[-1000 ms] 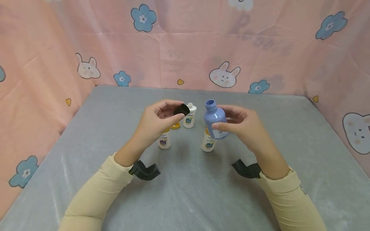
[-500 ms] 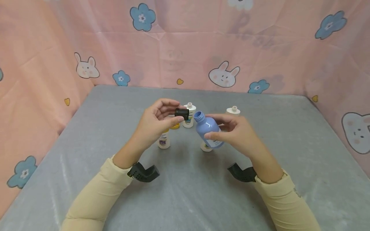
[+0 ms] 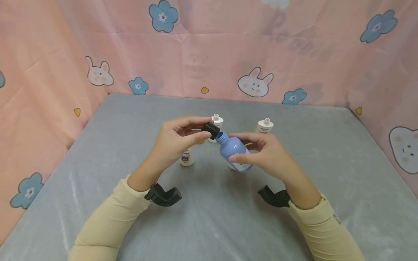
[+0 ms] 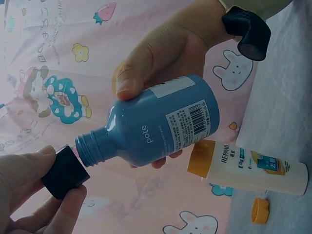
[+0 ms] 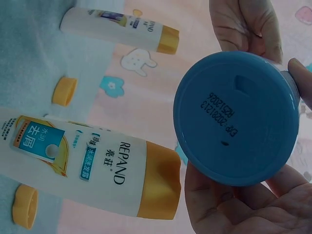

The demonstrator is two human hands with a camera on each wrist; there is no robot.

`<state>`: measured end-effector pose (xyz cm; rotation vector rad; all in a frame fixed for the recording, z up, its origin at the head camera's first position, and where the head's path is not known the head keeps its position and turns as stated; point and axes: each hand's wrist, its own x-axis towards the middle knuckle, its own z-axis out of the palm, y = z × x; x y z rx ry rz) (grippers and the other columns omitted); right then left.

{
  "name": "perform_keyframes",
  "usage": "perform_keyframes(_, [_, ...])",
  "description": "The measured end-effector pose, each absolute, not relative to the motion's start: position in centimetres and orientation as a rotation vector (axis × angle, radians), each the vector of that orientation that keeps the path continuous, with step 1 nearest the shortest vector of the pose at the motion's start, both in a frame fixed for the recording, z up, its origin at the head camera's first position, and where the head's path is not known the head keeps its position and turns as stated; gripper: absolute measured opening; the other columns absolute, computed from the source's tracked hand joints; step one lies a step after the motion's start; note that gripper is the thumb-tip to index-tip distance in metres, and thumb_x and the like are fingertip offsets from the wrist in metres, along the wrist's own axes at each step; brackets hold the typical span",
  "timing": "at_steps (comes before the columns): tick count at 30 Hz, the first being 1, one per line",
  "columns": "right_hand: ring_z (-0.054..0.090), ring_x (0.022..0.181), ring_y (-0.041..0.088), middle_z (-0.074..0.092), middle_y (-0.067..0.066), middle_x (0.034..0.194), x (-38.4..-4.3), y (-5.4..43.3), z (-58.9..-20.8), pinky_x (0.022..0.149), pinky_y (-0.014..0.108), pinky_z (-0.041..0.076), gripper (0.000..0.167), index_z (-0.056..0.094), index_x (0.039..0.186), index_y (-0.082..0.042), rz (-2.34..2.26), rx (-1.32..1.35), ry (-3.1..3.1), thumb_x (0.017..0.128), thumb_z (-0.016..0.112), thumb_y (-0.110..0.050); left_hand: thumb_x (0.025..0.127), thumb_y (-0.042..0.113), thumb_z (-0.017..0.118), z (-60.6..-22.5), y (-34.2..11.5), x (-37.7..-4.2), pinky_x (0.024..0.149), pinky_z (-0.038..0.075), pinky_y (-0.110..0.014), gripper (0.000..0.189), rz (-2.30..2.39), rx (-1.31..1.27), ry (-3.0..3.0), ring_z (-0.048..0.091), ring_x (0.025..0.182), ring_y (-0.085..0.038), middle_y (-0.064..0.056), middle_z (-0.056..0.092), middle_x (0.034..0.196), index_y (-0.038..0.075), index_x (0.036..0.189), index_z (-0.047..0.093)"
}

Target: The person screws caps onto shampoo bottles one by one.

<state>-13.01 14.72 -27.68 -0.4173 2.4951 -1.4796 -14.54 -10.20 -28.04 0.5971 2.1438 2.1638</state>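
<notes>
room across near tabletop [image 3: 212, 228], white bottles [image 3: 265, 125] obstructing beyond blue bottle [image 3: 232, 149]

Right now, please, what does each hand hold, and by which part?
Left hand: black cap, by its sides; right hand: blue bottle, by its body.

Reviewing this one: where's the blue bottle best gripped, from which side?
The blue bottle is probably best gripped around its wide, rounded body, from the person's right, as the right hand does. It tilts with its open threaded neck toward the black cap in the left hand, so that grip leaves the neck free.
</notes>
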Motion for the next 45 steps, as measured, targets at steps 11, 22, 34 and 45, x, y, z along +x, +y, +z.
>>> perform_keyframes(11, [0.062, 0.109, 0.029, 0.066, 0.01, 0.124, -13.23, 14.6, -28.29, 0.079, 0.033, 0.056, 0.051, 0.068, 0.128, -0.015, -1.419, -0.466, 2.547, 0.081, 0.084, -0.025, 0.086, 0.003, 0.075, -28.4, -9.95, -14.28, 0.091, 0.059, -0.032, 0.036, 2.092, 0.64, 2.163, 0.074, 0.096, -0.018, -0.012, 0.071, 0.121, 0.001, 0.122, 0.07])
perform_keyframes(22, [0.061, 0.112, 0.028, 0.068, 0.008, 0.123, -13.04, 14.55, -28.24, 0.083, 0.035, 0.055, 0.051, 0.068, 0.127, -0.014, -1.386, -0.494, 2.571, 0.08, 0.084, -0.026, 0.085, 0.001, 0.076, -28.33, -9.55, -13.92, 0.092, 0.059, -0.032, 0.037, 2.032, 0.649, 2.186, 0.073, 0.1, -0.023, -0.009, 0.069, 0.124, 0.003, 0.122, 0.07])
perform_keyframes(34, [0.063, 0.109, 0.023, 0.071, 0.006, 0.118, -13.02, 14.53, -28.25, 0.086, 0.037, 0.054, 0.049, 0.07, 0.124, -0.014, -1.384, -0.504, 2.573, 0.079, 0.085, -0.026, 0.085, 0.001, 0.075, -28.26, -9.29, -13.77, 0.093, 0.058, -0.031, 0.036, 1.99, 0.589, 2.148, 0.073, 0.103, -0.021, -0.011, 0.069, 0.126, 0.001, 0.121, 0.07])
perform_keyframes(45, [0.062, 0.107, 0.023, 0.07, 0.007, 0.117, -13.12, 14.58, -28.25, 0.085, 0.036, 0.055, 0.049, 0.07, 0.125, -0.013, -1.387, -0.495, 2.556, 0.079, 0.085, -0.025, 0.087, -0.001, 0.073, -28.59, -9.36, -13.99, 0.094, 0.058, -0.032, 0.036, 1.983, 0.676, 2.108, 0.072, 0.103, -0.023, -0.012, 0.066, 0.127, 0.0, 0.123, 0.068])
